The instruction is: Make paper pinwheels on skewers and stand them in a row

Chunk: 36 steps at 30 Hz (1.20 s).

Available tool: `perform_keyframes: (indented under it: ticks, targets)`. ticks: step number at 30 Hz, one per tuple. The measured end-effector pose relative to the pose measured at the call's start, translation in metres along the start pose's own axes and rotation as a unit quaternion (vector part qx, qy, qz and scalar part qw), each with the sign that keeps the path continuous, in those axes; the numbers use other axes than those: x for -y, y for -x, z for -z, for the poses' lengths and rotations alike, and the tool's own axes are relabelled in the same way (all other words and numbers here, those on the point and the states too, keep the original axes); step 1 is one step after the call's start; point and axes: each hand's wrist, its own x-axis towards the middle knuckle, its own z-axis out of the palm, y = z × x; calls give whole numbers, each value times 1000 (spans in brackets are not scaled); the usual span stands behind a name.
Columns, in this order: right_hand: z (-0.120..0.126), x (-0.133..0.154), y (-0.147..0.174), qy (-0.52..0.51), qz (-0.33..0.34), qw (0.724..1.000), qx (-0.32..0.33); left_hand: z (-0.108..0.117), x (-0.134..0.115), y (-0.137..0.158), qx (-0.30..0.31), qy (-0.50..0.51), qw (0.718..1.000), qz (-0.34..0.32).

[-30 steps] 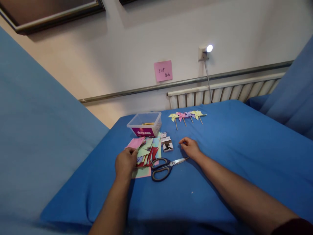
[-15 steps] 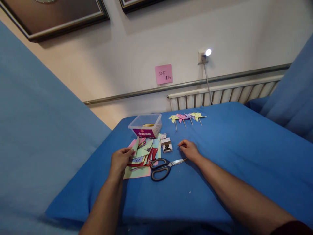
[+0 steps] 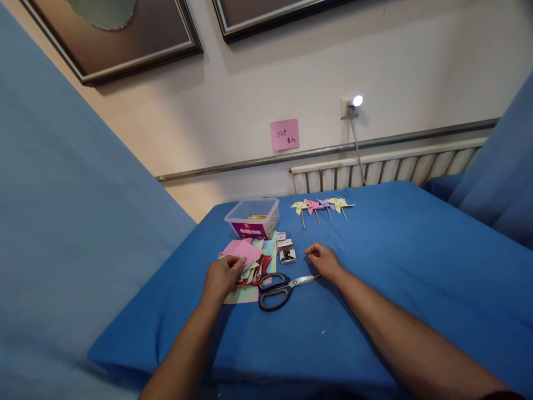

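My left hand (image 3: 225,278) pinches the edge of a pink paper piece (image 3: 241,251) that lies over a pile of coloured cut papers (image 3: 265,265). Just right of that pile are dark-handled scissors (image 3: 275,297), their blades pointing toward my right wrist. My right hand (image 3: 325,261) rests on the blue cloth beyond the blade tips, thumb and fingers drawn together; whatever is between them, if anything, is too small to make out. Between the hands stands a small open box (image 3: 287,254) with dark little pieces inside.
Behind the papers stands a clear plastic tub (image 3: 272,222) with yellow sticks (image 3: 258,216). Several paper pinwheels (image 3: 312,207) on sticks lie toward the back of the blue-covered table (image 3: 395,266). A blue curtain (image 3: 83,222) hangs at left; a radiator (image 3: 387,166) lines the wall.
A light green piece was in my left hand; now a pink one covers the pile top under its fingers. That hand has shifted slightly right. My right hand stays in nearly the same place.
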Motion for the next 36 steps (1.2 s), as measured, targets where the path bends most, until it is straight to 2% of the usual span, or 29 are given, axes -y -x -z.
perform_keyframes:
  ticks: [3, 7, 10, 15, 19, 22, 24, 25, 27, 29, 32, 34, 36]
  targets:
    - [0, 0, 0, 3, 0, 1000, 4, -3, -1, -3, -1, -59, 998, -2]
    - [-1, -1, -1, 3, 1, 1000, 11, -9, 1, -7, 33, -128, 991, -23]
    - [-1, -1, -1, 3, 3, 1000, 16, -11, 2, -9, 42, -120, 992, -25]
    - [1, 2, 1, 5, 7, 1000, 22, -8, 0, -7, 45, -48, 998, -4]
    - [1, 3, 1, 1, 9, 1000, 22, 3, -3, -10, -4, -5, 1000, 28]
    - [-1, 3, -1, -7, 6, 1000, 17, 12, -12, -19, -116, 60, 991, 18]
    - [-1, 2, -1, -15, 4, 1000, 13, 14, -24, -25, -174, 159, 972, 3]
    - [-2, 2, -1, -20, 3, 1000, 10, 14, -33, -28, -184, 225, 957, 6]
    - [-3, 3, -1, -32, 2, 999, 7, 8, -53, -32, -177, 380, 908, 18]
    - [-4, 4, 0, -46, 0, 999, 2, -4, -76, -34, -110, 523, 845, 34]
    - [-7, 6, -1, -70, -4, 997, -9, -30, -102, -36, -27, 636, 768, 68]
    - [-8, 7, -2, -91, -8, 996, -17, -51, -111, -38, 10, 672, 736, 79]
    - [-6, 8, -5, -116, -15, 993, -29, -72, -113, -41, 36, 683, 723, 92]
